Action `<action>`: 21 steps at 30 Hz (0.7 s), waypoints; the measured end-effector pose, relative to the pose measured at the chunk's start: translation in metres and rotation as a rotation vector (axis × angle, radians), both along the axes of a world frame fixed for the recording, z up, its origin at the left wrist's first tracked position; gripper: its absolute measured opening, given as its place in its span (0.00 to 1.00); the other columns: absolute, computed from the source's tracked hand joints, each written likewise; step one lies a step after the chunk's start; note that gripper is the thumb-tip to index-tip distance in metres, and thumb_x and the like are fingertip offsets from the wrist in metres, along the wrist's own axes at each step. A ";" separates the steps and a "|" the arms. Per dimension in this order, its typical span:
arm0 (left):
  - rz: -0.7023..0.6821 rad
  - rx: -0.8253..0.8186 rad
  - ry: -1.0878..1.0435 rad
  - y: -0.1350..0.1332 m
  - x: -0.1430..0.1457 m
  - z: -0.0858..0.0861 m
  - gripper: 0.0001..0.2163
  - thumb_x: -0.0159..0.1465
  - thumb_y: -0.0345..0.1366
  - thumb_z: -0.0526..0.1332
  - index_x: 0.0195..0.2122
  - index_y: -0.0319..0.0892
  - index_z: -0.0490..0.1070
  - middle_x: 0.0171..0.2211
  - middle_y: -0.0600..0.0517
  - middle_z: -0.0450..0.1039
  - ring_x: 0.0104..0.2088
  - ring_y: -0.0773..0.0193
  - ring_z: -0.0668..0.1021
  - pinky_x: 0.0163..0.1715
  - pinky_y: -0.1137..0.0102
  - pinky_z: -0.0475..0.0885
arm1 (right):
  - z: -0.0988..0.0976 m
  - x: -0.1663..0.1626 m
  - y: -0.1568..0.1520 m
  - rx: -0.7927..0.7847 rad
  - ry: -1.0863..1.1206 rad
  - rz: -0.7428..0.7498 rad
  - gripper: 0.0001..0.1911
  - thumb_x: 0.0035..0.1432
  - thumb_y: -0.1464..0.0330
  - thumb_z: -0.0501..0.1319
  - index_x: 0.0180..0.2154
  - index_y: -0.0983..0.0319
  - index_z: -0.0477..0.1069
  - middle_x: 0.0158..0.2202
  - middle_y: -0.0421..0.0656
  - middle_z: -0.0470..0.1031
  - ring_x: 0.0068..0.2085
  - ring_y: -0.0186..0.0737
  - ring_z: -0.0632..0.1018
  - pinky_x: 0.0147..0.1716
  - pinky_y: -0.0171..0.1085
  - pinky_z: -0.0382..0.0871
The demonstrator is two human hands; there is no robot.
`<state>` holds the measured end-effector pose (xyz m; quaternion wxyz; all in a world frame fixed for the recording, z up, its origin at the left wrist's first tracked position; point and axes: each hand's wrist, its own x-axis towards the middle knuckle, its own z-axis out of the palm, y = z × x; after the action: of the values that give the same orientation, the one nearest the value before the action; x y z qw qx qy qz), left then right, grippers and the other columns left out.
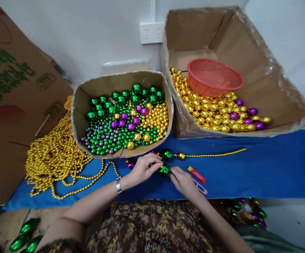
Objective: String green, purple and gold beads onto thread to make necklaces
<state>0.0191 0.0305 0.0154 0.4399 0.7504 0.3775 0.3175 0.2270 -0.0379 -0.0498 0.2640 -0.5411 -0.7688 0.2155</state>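
Observation:
Between my two hands sits a large shiny green bead [164, 169]. My left hand [144, 168], with a metal watch at the wrist, is closed with thumb and forefinger pinched at the bead's left side. On its right side the fingers of my right hand [182, 181] are closed; what they pinch is hidden. Just behind lies a strung bead garland [181, 155] with a green ball, a gold ball and a tail of small gold beads running right. Purple beads [130, 165] show beside my left hand.
A cardboard box [123, 151] holds green, purple and gold beads. Right of it, a bigger box [258, 52] holds gold beads and a red plastic basket [215, 77]. Gold bead chains [54, 158] are heaped left. A red-and-yellow cutter-like item [196, 174] and pink-handled tool [202, 188] lie on blue cloth [247, 172].

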 end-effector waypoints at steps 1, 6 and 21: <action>-0.004 0.036 0.016 0.001 -0.001 0.002 0.08 0.65 0.38 0.60 0.35 0.40 0.76 0.38 0.46 0.79 0.41 0.60 0.79 0.43 0.67 0.73 | 0.005 0.002 0.002 0.007 -0.018 -0.007 0.11 0.66 0.70 0.50 0.39 0.61 0.71 0.35 0.46 0.78 0.35 0.40 0.80 0.34 0.36 0.74; -0.003 0.086 -0.029 0.014 0.004 0.045 0.08 0.66 0.37 0.58 0.36 0.41 0.76 0.36 0.47 0.79 0.38 0.63 0.79 0.40 0.68 0.74 | 0.046 -0.006 0.018 0.031 0.146 -0.029 0.14 0.67 0.67 0.52 0.51 0.60 0.69 0.48 0.48 0.77 0.48 0.42 0.78 0.47 0.41 0.73; -0.310 0.264 0.148 -0.005 0.035 -0.013 0.17 0.62 0.43 0.62 0.49 0.41 0.72 0.52 0.40 0.70 0.54 0.51 0.71 0.54 0.57 0.67 | 0.098 -0.008 0.018 -0.129 0.635 -0.066 0.15 0.68 0.59 0.50 0.40 0.61 0.71 0.21 0.35 0.65 0.22 0.30 0.68 0.24 0.31 0.67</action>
<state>0.0537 0.0254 0.0023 0.3524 0.8718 0.2440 0.2371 0.2194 -0.0195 0.0478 0.4627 -0.4870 -0.6150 0.4130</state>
